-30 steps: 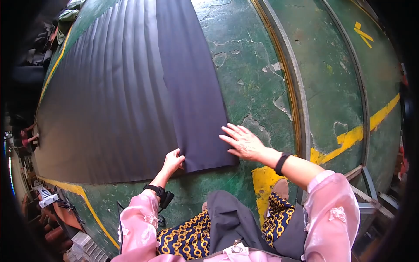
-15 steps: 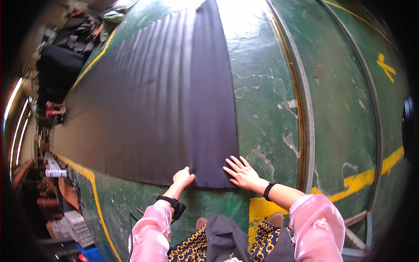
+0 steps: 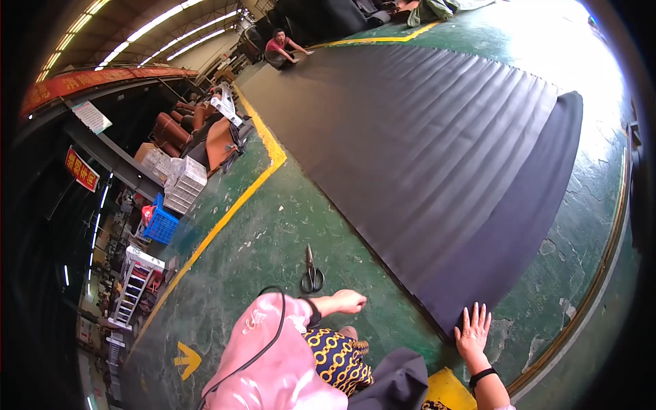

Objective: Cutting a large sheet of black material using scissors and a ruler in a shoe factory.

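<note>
A large dark sheet (image 3: 410,137) of cloth or leather-like material lies on the floor, rippled along its far side. A smoother, bluish-black strip (image 3: 499,232), apparently folded over, runs along its right side. My right hand (image 3: 473,333) rests flat at the strip's near corner, fingers spread. Off the sheet's near left edge, my left hand (image 3: 350,301) is closed, with nothing visible in it. Just beyond my left wrist, a pair of black-handled scissors (image 3: 312,277) lies on the floor, pointing away.
Another person (image 3: 279,51) crouches at the sheet's far end, hands at its edge. A yellow line (image 3: 273,147) crosses the green floor (image 3: 239,253). At left are a blue crate (image 3: 160,222), wrapped white packages (image 3: 186,184) and brown rolls (image 3: 172,130). A metal rail (image 3: 608,273) runs along the right.
My view has swung left, bringing the scissors and far person into clear view. My left hand has come off the sheet's edge and moved left. My right hand remains at the corner.
</note>
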A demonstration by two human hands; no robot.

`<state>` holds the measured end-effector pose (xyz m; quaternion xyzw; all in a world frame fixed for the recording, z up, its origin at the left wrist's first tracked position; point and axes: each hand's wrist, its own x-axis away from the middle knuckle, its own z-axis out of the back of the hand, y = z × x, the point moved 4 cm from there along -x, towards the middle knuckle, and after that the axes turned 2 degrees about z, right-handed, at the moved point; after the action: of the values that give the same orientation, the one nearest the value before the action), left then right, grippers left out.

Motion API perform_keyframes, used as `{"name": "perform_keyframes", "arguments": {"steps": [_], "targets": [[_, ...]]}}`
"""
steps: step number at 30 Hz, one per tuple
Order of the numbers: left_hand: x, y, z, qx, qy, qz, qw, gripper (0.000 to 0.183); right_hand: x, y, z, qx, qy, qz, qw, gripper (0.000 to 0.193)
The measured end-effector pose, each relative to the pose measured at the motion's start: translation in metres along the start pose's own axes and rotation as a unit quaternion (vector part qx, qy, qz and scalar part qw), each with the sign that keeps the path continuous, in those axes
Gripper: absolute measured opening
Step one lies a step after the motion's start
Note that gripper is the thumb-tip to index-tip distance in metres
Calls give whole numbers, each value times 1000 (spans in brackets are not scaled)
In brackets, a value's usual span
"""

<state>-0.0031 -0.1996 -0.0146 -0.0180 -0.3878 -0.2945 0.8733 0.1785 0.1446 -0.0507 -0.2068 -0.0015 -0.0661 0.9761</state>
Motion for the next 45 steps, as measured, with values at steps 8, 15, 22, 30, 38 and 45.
{"name": "perform_keyframes", "arguments": {"steps": [8,15,22,30,38,45], "targets": [[49,-131,-39,112,187,253,943,33,-34,15,18,-52,-11,15,999,65],[-16,-84,28,143,371,79,914,56,-46,41,-1,86,-131,-67,985,90],[-76,66,123,116,306,-260,908,52,-134,31,58,81,219,-80,969,62],[-84,53,46,118,161,-248,948,58,-148,80,47,101,81,-172,977,33],[-42,-58,10,202,258,-2,945,48,-123,69,-9,86,-17,-198,976,54],[46,-183,-40,161,442,343,813,57,-107,9,0,27,-41,-83,995,64]]}}
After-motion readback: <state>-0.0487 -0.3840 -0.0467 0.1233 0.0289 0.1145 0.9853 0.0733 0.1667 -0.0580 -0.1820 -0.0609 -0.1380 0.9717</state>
